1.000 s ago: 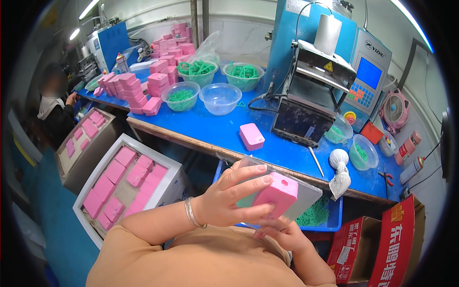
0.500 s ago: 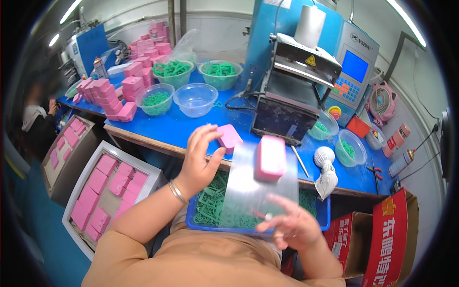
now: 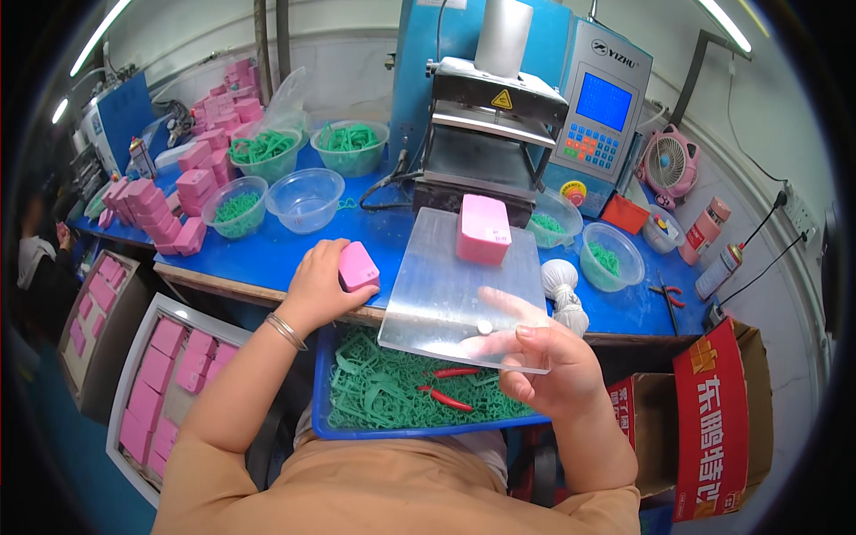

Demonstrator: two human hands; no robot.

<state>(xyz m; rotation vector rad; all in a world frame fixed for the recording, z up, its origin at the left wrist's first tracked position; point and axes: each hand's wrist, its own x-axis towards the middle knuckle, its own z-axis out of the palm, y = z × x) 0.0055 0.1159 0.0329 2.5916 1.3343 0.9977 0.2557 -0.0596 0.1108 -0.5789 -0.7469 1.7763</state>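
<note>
My left hand (image 3: 319, 283) is closed round a small pink block (image 3: 358, 267) at the table's front edge, thumb along its near side. With my right hand (image 3: 555, 358) I hold a clear plastic sheet (image 3: 432, 294) by its near right corner; fingers show through from underneath. A larger pink block (image 3: 484, 230) stands on the sheet's far part. Below the sheet, a blue tray (image 3: 370, 432) full of green scraps (image 3: 374, 383) rests at my lap. Two red handles (image 3: 448, 399) lie on the scraps; the rest of that tool is hidden.
A press (image 3: 486, 160) with a control panel (image 3: 597, 116) stands behind the sheet. Clear tubs (image 3: 305, 198), some with green pieces, and stacked pink blocks (image 3: 152, 209) fill the left. A white cloth bundle (image 3: 563, 290) and pliers (image 3: 669, 299) lie right, above a red carton (image 3: 713, 419).
My left hand has come down from open fingers to a grip on the small block. My right hand has gone from spread, blurred fingers to holding the sheet's corner. The red handles have come into sight.
</note>
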